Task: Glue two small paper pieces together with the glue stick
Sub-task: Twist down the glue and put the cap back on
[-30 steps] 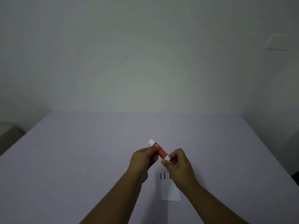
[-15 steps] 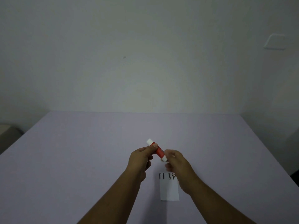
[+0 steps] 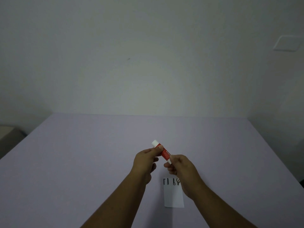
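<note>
A red glue stick [image 3: 164,153] with white ends is held tilted above the table, its far white end pointing up and left. My left hand [image 3: 145,160] pinches the red body near that far end. My right hand [image 3: 180,165] grips the near white end with thumb and fingers. A small white paper piece [image 3: 174,195] with black marks along its top lies flat on the table just below my right hand, which hides its upper right corner. I cannot tell whether a second paper lies there.
The lilac table [image 3: 82,162] stretches wide to the left and right of my hands and meets a plain wall [image 3: 148,63] at the back. A dim box-like object [image 3: 8,135] sits beyond the left edge.
My right hand's fingers have shifted around the near end of the glue stick, as if twisting it. Both hands have stayed in nearly the same spot. The paper has not moved.
</note>
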Motion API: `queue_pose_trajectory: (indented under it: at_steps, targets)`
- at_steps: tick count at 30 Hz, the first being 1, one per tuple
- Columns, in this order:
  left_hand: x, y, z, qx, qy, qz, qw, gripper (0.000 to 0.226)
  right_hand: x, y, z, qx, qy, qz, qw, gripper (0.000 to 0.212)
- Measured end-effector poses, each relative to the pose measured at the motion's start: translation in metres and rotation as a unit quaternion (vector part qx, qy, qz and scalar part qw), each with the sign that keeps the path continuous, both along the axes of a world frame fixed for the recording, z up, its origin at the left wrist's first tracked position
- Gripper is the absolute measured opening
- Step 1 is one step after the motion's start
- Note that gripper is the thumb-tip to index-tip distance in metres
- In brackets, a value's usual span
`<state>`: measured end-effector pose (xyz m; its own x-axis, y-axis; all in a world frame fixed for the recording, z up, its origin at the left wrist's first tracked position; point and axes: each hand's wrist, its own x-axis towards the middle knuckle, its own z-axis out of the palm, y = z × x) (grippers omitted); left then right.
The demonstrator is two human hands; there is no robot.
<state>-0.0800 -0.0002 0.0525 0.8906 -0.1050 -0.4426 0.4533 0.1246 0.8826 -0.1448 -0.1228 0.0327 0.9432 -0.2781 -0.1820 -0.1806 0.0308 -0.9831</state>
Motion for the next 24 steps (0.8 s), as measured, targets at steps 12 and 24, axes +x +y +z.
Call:
queue_pose_trajectory:
  at_steps: [12,24]
  targets:
    - [0.0051,0.001,-0.0034,-0.004,0.013,0.013,1.0,0.019,0.0027,-0.0027,0.0018,-0.042,0.003,-0.01,0.999,0.013]
    - [0.0088,-0.0015,-0.0058,-0.003,0.013,0.008,1.0,0.018,0.0047,-0.0016,-0.001,-0.084,-0.01,0.01,0.996,0.01]
